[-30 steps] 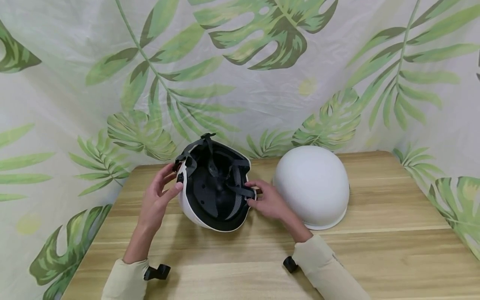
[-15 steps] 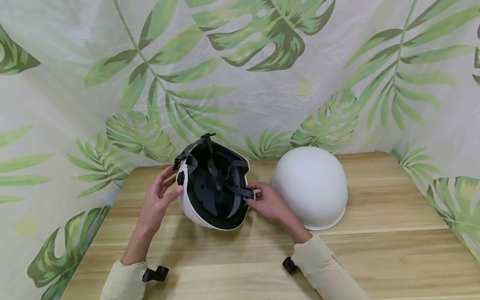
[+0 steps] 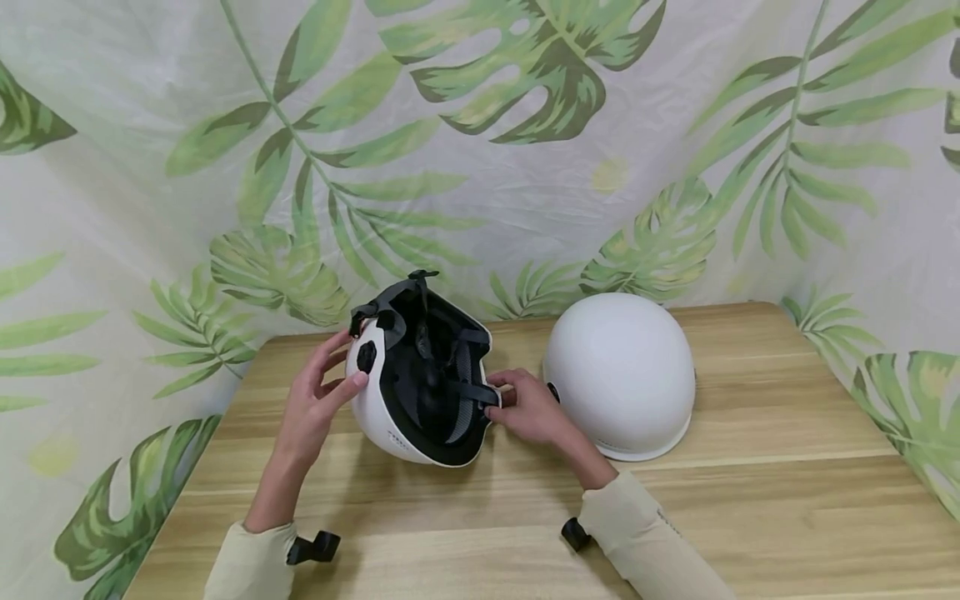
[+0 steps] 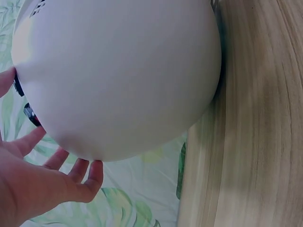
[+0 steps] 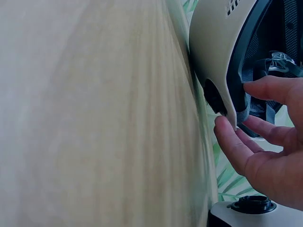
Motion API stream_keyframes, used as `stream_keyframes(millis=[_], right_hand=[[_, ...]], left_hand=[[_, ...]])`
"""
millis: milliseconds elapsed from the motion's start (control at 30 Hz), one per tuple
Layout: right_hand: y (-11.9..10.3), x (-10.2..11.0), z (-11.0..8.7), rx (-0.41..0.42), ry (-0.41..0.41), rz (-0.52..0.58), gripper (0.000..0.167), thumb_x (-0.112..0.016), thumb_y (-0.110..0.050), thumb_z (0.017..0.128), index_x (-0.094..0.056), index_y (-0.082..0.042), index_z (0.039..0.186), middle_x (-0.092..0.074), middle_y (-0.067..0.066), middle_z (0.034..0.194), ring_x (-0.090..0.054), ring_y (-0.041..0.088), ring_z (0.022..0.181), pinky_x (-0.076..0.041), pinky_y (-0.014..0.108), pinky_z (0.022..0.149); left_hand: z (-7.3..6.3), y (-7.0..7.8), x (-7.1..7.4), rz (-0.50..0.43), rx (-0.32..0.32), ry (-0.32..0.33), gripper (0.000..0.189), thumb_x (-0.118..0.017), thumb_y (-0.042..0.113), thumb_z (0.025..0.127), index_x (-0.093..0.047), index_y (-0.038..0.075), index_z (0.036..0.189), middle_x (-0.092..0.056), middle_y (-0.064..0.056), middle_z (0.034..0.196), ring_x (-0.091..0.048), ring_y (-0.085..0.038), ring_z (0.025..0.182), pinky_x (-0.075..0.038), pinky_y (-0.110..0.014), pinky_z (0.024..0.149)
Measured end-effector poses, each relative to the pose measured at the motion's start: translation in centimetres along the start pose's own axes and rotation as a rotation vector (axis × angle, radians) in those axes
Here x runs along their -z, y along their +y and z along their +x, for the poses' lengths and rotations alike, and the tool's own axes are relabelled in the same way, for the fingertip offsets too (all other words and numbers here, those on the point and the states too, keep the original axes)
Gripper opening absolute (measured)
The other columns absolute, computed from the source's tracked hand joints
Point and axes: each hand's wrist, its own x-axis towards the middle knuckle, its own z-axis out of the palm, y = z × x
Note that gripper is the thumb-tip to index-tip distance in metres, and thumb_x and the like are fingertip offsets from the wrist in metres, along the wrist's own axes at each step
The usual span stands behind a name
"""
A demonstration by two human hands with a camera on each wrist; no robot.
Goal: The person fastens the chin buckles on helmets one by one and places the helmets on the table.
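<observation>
A white helmet (image 3: 375, 421) rests on its shell left of the table's middle, its black-lined hollow tilted up and to the right. Dark chin straps (image 3: 474, 392) cross the opening. My left hand (image 3: 311, 408) holds the helmet's left side, thumb and fingertips spread on the shell near a round black knob (image 3: 366, 357). The left wrist view has the fingertips (image 4: 97, 165) at the smooth white shell (image 4: 123, 80). My right hand (image 3: 534, 408) pinches the right rim. In the right wrist view its thumb (image 5: 267, 89) is on the inner padding, with fingers outside the edge.
Close to my right hand, a second white helmet (image 3: 621, 375) stands dome up on the wooden table (image 3: 787, 492). A leaf-print cloth (image 3: 525, 192) hangs behind the table. Each sleeve carries a small black device (image 3: 315, 547).
The helmet has turned a little between my hands, so more of its left outer shell shows and its opening faces further right. My right hand has shifted slightly left with the rim.
</observation>
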Motion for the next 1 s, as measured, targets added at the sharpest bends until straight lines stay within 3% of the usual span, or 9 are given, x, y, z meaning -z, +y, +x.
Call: stream_keyframes(millis=[233, 367, 633, 833, 1000], right_hand=[[-0.2, 0.0, -0.1, -0.039, 0.031, -0.056, 0.042, -0.083, -0.009, 0.089, -0.072, -0.003, 0.129, -0.065, 0.017, 0.126, -0.076, 0.025, 0.108, -0.056, 0.029, 0.085], [-0.2, 0.0, 0.0, -0.049, 0.017, -0.058, 0.041, -0.082, -0.009, 0.09, -0.072, -0.003, 0.129, -0.067, 0.017, 0.124, -0.076, 0.025, 0.108, -0.056, 0.029, 0.085], [0.0, -0.3, 0.1, -0.049, -0.062, -0.048, 0.04, -0.08, -0.008, 0.09, -0.071, 0.001, 0.128, -0.071, 0.019, 0.126, -0.075, 0.026, 0.108, -0.054, 0.024, 0.082], [0.2, -0.2, 0.2, -0.048, -0.075, -0.03, 0.042, -0.08, -0.007, 0.091, -0.069, 0.001, 0.13, -0.073, 0.018, 0.125, -0.076, 0.026, 0.11, -0.057, 0.026, 0.085], [0.0, 0.0, 0.2, -0.051, -0.074, 0.001, 0.042, -0.078, -0.006, 0.092, -0.068, 0.003, 0.131, -0.071, 0.02, 0.127, -0.075, 0.028, 0.113, -0.057, 0.027, 0.087]], left_hand=[[0.0, -0.3, 0.0, -0.074, -0.028, 0.016, 0.053, -0.068, 0.004, 0.1, -0.053, 0.0, 0.151, -0.055, 0.003, 0.147, -0.05, -0.011, 0.136, -0.047, -0.016, 0.104], [0.0, 0.1, -0.3, -0.06, -0.022, 0.029, 0.054, -0.07, 0.003, 0.099, -0.053, -0.002, 0.15, -0.055, 0.01, 0.144, -0.051, -0.009, 0.136, -0.047, -0.015, 0.103], [0.4, 1.0, -1.0, 0.043, -0.044, 0.034, 0.054, -0.072, 0.012, 0.098, -0.058, 0.004, 0.149, -0.054, -0.001, 0.151, -0.05, -0.008, 0.135, -0.044, -0.016, 0.104], [0.3, 0.4, -0.7, -0.037, -0.052, 0.002, 0.054, -0.068, 0.003, 0.098, -0.054, 0.0, 0.151, -0.049, 0.005, 0.151, -0.044, -0.01, 0.14, -0.043, -0.015, 0.105], [0.2, -0.1, -0.2, -0.113, -0.022, -0.016, 0.058, -0.066, 0.001, 0.099, -0.05, 0.001, 0.155, -0.05, 0.003, 0.152, -0.049, -0.011, 0.139, -0.048, -0.011, 0.101]])
